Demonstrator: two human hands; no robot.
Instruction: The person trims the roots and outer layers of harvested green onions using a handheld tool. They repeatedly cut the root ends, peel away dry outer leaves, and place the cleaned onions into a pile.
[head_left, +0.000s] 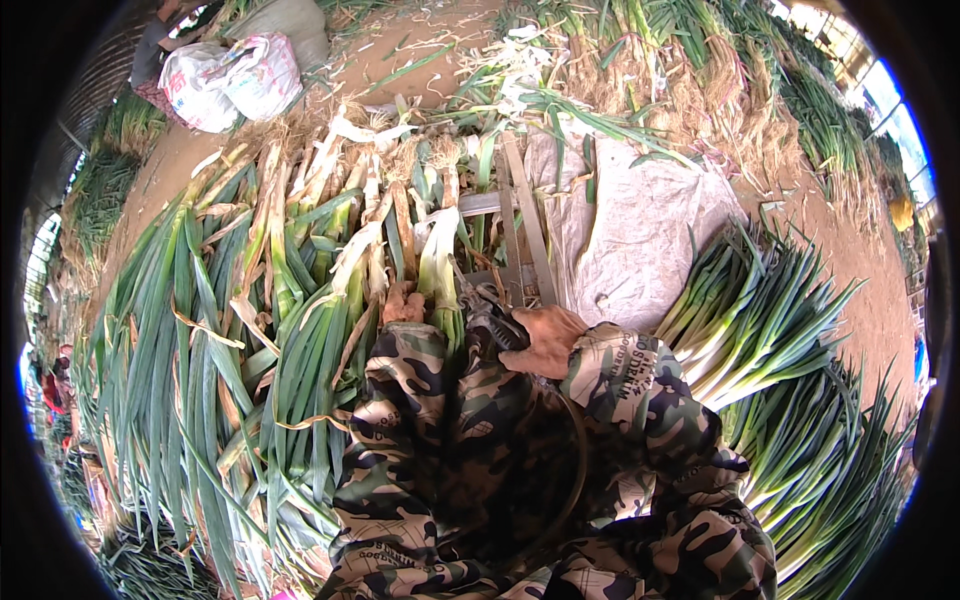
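My left hand (403, 303) is closed around Welsh onion stalks at the right edge of a large heap. A peeled-looking, pale green Welsh onion (442, 262) lies against it, roots pointing away from me. The leaf ends run under my camouflage sleeve. My right hand (547, 339) grips a grey and black air blow gun (486, 313), its thin nozzle angled towards that stalk. Part of the handle is hidden by my fingers. To my left spread many unpeeled Welsh onions (187, 315) with dry brown skins and long green leaves.
A metal frame (529, 225) stands before me beside a whitish woven sheet (637, 232). Cleaned Welsh onions (757, 315) are piled at right. Rooty bundles (675, 97) and peeled skins (517, 75) cover the far ground. White sacks (229, 79) sit far left near another person (154, 45).
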